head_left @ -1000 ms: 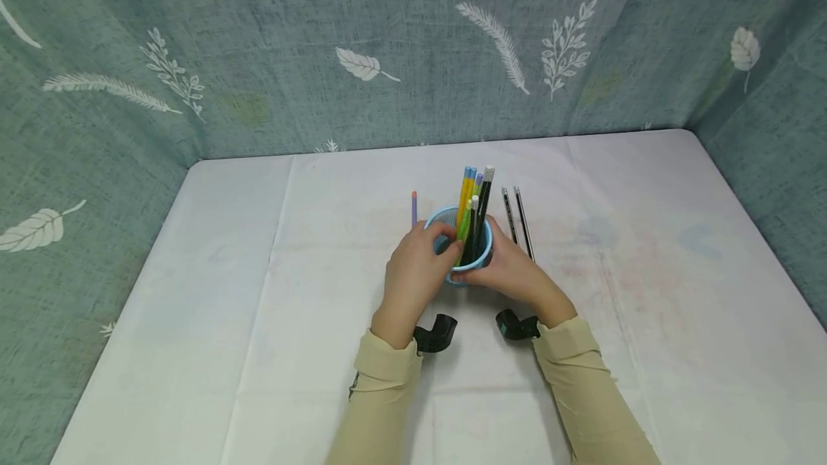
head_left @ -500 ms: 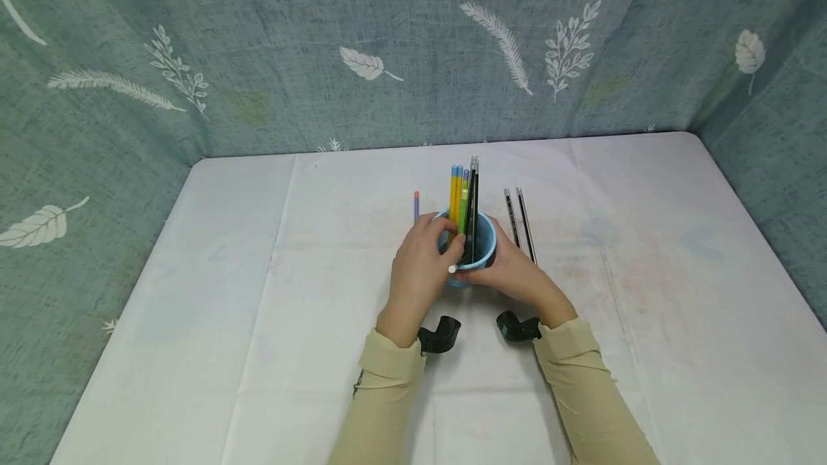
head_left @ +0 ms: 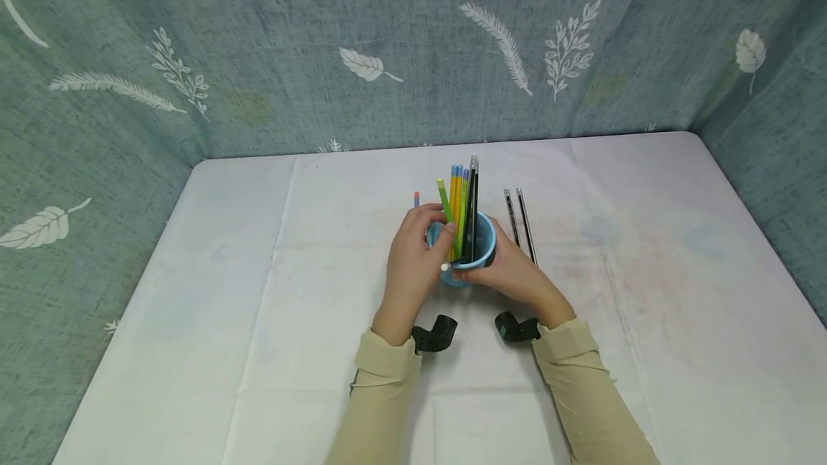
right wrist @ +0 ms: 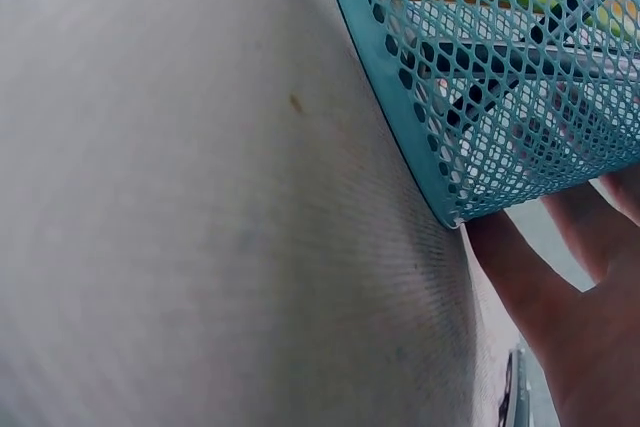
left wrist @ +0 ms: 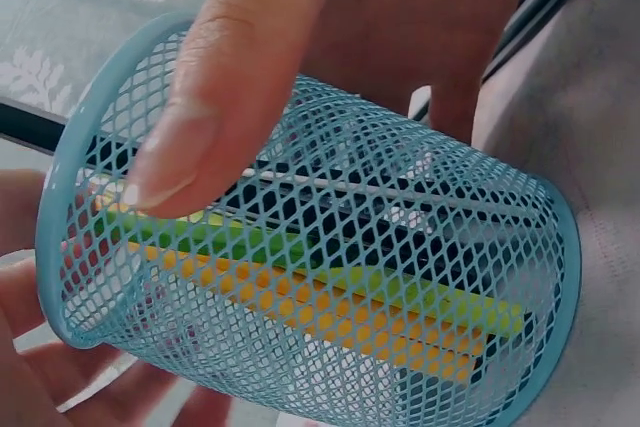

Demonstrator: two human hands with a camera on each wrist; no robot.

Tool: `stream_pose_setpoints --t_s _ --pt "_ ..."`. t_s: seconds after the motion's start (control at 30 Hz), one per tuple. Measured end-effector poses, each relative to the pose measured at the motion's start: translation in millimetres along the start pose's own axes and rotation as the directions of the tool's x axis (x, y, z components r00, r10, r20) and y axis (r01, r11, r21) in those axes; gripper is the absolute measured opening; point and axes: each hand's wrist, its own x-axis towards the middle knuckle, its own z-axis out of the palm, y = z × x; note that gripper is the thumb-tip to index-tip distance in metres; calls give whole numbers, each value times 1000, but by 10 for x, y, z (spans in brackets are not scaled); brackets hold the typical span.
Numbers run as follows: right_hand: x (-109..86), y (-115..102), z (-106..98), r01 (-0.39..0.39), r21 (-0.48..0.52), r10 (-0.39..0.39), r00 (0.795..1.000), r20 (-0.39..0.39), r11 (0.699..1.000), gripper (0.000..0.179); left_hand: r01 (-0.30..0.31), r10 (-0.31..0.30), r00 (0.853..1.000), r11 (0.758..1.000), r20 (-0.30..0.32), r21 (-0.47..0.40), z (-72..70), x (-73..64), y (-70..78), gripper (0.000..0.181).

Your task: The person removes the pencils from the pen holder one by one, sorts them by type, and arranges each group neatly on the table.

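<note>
A light blue mesh pencil cup [head_left: 489, 239] stands in front of me, with several yellow, green and black pencils in it. My right hand [head_left: 517, 268] grips the cup from its right side; in the left wrist view its thumb [left wrist: 215, 102] lies across the mesh near the rim. With thumb and fingers at the cup's left rim, my left hand [head_left: 413, 264] pinches a green pencil [head_left: 443, 194] that leans left of the others. A white-tipped dark pencil [head_left: 445, 267] tilts over the front rim beside the left thumb. In the left wrist view, left fingers [left wrist: 60, 347] show behind the rim.
Two dark pencils [head_left: 523, 217] lie on the white-covered table right of the cup. Behind the left hand shows the orange end of a purple pencil [head_left: 416, 198]. A green leaf-print curtain [head_left: 413, 77] borders the table's back and sides.
The pencils in the cup have shifted from leaning right to more upright. The white-tipped pencil has dropped toward the front rim. A green pencil has swung left with my left hand.
</note>
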Motion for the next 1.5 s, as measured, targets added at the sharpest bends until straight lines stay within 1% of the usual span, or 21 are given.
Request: stream_pose_setpoints --t_s 0.13,0.27,0.33,0.47,0.53,0.57,0.63,0.8,0.83,0.9,1.03,1.17,1.23,1.33,1.5 --pt "-3 2 -12 -8 0 8 1000 2 1000 96 -17 11 997 995 -70 -95 -20 6 6 22" --pt "-10 6 -14 -26 -18 26 1000 2 999 98 -49 21 990 979 -137 -198 -44 -3 7 21" --pt "-11 8 -12 -30 -22 30 1000 5 999 99 -65 23 987 964 -160 -259 -62 -7 6 21" --pt "-5 11 -8 -28 -28 28 1000 -6 999 100 -101 25 979 919 -200 -380 -100 -2 6 24" --pt "-5 8 -8 -33 -37 32 999 -12 999 100 -111 22 976 908 -219 -405 -119 -2 5 26" --pt "-5 7 -8 -32 -41 31 999 -12 999 100 -117 21 974 901 -227 -418 -128 -2 3 27" --pt "-7 1 -9 -34 -46 34 999 -11 998 101 -116 14 973 895 -232 -431 -184 -25 76 26" --pt "-7 -1 -6 -42 -45 42 999 -16 998 101 -111 13 979 873 -205 -474 -320 -69 267 22" --pt "-7 0 -6 -43 -41 42 999 -14 998 100 -109 14 980 870 -198 -481 -324 -68 270 22" --pt "-10 2 -8 -42 -38 41 999 -11 998 100 -104 11 982 866 -188 -489 -332 -73 280 23" --pt "-15 1 -11 -36 -29 36 999 1 999 99 -101 7 981 870 -193 -483 -348 -83 289 24" --pt "-11 13 -17 -34 -40 33 999 -13 999 99 -112 10 978 865 -207 -488 -373 -78 286 24" --pt "-8 22 -18 -37 -54 36 999 -19 998 99 -107 3 978 864 -206 -493 -385 -78 275 25" --pt "-5 33 -13 -38 -61 37 999 -14 997 99 -81 -21 979 871 -201 -484 -394 -80 246 26" --pt "-3 38 -7 -42 -60 41 999 -9 997 100 -39 -53 979 898 -197 -438 -391 -64 186 28"
